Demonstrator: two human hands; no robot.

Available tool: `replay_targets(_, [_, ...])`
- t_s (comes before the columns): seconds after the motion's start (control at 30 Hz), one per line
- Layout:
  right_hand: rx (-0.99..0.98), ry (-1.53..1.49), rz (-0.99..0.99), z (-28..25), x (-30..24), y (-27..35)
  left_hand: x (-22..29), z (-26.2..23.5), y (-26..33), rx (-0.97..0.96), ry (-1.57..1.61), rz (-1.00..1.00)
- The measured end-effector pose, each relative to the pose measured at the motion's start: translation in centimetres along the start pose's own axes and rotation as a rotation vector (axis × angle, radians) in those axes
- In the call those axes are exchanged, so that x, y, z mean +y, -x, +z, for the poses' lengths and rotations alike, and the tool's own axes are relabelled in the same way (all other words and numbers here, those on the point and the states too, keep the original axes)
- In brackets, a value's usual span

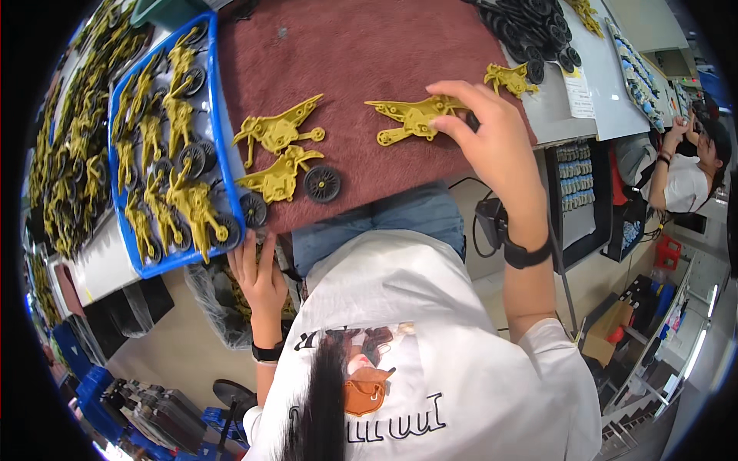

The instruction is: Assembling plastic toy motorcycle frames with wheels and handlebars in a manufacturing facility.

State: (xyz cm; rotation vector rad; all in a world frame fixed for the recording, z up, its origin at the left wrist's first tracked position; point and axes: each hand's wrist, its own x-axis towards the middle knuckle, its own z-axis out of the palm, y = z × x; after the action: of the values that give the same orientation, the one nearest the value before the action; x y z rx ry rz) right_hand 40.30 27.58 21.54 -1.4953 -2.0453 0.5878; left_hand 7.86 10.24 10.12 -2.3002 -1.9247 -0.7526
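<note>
And the right hand (496,138) has a yellow frame (403,115) pinched between thumb and fingers, right there over the red mat (346,65)! Left hand (260,280), fingers extended, waits at the mat's near left edge, just beside the blue tray (173,263) full of bikes (196,207). Left on the mat, a bare frame (278,132) lies beyond a wheeled one (273,178). Far right, black wheels (526,27) pile up, and a person (686,180) sits well off to the right!
</note>
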Motion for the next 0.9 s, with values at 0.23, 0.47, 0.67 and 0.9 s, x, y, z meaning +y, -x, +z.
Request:
replay_targets(0.23, [0.199,-0.126,0.186,-1.4,-0.3,0.1,4.7,-6.1,-6.1,0.376,0.208,0.040])
replay_targets(0.47, [0.185,-0.362,0.255,-1.4,1.1,-1.6,9.8,-3.3,-17.5,-0.054,0.390,0.217])
replay_targets(0.67, [0.107,-0.354,0.053,0.8,2.5,-3.3,13.1,0.7,-20.3,-0.212,0.211,0.184])
replay_targets(0.9, [0.306,-0.507,-0.035,0.5,3.6,-2.9,13.6,-0.4,-21.1,-0.316,0.220,0.064])
